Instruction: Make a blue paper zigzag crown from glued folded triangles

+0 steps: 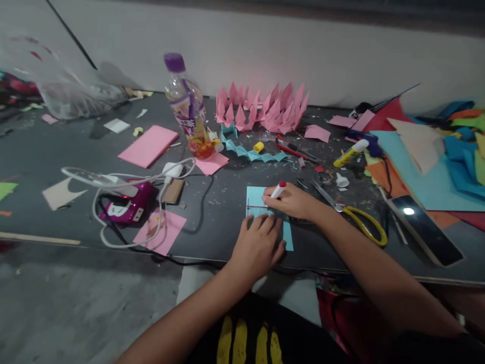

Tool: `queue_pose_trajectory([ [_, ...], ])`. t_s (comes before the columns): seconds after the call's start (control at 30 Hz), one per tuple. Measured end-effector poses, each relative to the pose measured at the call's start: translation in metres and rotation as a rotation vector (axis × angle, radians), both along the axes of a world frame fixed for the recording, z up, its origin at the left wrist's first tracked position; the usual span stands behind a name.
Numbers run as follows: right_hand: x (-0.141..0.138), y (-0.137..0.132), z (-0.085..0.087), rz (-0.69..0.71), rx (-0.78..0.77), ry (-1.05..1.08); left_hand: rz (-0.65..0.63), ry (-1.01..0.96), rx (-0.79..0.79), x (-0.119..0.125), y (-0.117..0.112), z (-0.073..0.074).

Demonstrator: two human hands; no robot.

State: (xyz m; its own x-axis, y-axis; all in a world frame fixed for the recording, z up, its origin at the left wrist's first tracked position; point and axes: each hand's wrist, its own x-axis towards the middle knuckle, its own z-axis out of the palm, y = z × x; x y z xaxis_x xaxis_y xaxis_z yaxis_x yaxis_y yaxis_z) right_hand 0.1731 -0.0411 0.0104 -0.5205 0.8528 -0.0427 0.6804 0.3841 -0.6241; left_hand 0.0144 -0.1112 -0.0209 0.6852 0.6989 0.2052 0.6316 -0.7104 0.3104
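Observation:
A light-blue sheet of paper (288, 238) lies on the dark table near its front edge. A thin dark line crosses its upper part, with a short upright line at the left. My right hand (290, 201) grips a white marker (278, 190) with a red end, held over the sheet beside the line. My left hand (261, 240) rests on the paper below the line, fingers spread, and hides much of the sheet. Scissors with yellow handles (364, 225) lie just right of my right hand.
Behind stand pink folded-paper pieces (265, 114) and a drink bottle (187, 114). A red cutter (290, 146) and a glue stick (350, 153) lie nearby. A phone (424, 230) is on the right; white cables loop around a purple power adapter (129, 207) on the left.

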Motion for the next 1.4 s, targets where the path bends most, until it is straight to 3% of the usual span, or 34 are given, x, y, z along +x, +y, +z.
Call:
queue_pose_trajectory([
  [0.07,0.01,-0.006,0.004,-0.064,0.093,-0.003,0.0,-0.01,0.004,-0.001,0.0,-0.001],
  [0.2,0.037,-0.033,0.0,-0.352,0.275,0.205,-0.004,-0.052,0.008,-0.004,-0.001,-0.003],
  [0.37,0.06,-0.067,-0.038,-0.201,0.404,0.01,-0.008,-0.074,0.094,-0.006,-0.004,-0.001],
  [0.47,0.062,-0.072,-0.051,-0.198,0.493,-0.072,0.022,-0.078,0.145,-0.006,-0.007,-0.003],
  [0.73,0.061,-0.059,-0.043,-0.163,0.533,-0.119,0.031,-0.155,0.208,-0.017,-0.022,-0.014],
  [1.0,0.064,-0.052,-0.04,-0.363,0.455,0.066,0.168,-0.005,0.107,0.001,-0.038,-0.001],
  [1.1,0.067,-0.058,-0.033,-0.416,0.455,0.07,0.149,-0.076,0.073,0.0,-0.029,0.008],
  [1.2,0.068,-0.067,-0.029,-0.416,0.465,0.036,0.111,-0.197,0.058,-0.023,-0.005,0.015],
  [1.3,0.066,-0.076,-0.032,-0.399,0.477,0.001,0.115,-0.176,0.027,-0.051,0.019,0.014],
  [1.4,0.06,-0.081,-0.04,-0.383,0.51,0.01,0.097,-0.078,0.048,-0.063,0.025,0.007],
])
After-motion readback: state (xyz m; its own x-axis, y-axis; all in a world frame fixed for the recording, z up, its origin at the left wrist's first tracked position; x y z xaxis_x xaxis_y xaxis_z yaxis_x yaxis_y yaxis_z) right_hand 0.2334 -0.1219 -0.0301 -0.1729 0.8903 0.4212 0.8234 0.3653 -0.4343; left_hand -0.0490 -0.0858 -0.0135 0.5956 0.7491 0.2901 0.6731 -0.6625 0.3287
